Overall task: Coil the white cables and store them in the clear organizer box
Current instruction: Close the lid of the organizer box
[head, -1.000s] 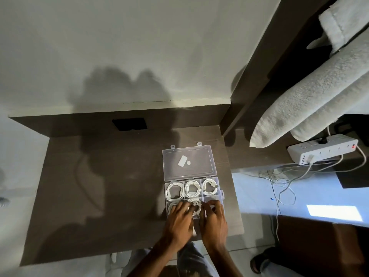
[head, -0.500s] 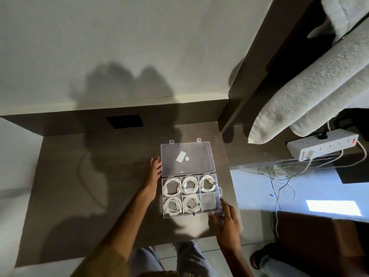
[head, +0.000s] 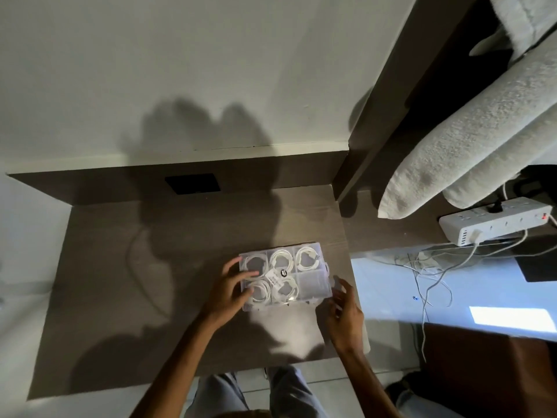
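The clear organizer box (head: 313,283) lies on the brown table (head: 135,282) with its lid down. Coiled white cables (head: 307,258) show through the lid in several compartments; the near right compartment looks empty. A label sticker sits in the middle of the lid. My left hand (head: 229,286) holds the box's left edge, thumb at the far corner and fingers on the lid. My right hand (head: 343,309) hovers at the box's right side with fingers apart; I cannot tell whether it touches the latch.
A white power strip (head: 494,220) with plugged leads sits at the right, with loose white wires (head: 431,273) trailing over the floor below it. A grey towel (head: 467,140) hangs at the upper right. A black wall plate (head: 193,184) sits behind the table.
The lid, open before, is now down over the cables. My left hand moved from beside the lid onto the box's left edge. My right hand shifted from the front corner to the right side.
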Demonstrator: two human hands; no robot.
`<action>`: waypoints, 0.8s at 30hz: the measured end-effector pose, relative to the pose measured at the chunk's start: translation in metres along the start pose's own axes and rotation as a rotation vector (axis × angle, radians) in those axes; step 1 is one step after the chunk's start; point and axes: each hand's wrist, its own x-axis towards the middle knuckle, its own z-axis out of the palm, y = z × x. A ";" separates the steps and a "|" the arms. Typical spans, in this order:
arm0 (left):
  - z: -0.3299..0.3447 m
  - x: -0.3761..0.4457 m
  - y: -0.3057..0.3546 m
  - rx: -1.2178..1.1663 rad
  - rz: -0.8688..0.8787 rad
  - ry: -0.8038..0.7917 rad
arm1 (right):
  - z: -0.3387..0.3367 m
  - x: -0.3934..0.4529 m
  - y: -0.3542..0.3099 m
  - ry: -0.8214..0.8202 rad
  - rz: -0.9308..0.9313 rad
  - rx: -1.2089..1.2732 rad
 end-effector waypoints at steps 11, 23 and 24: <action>0.033 -0.021 -0.008 0.152 0.003 -0.014 | -0.001 0.016 0.005 -0.307 -0.266 -0.370; 0.072 -0.019 -0.015 0.397 -0.021 0.165 | 0.014 0.018 0.015 -0.212 -0.234 -0.470; 0.073 -0.019 -0.018 0.423 -0.018 0.151 | 0.017 0.016 0.017 -0.212 -0.213 -0.477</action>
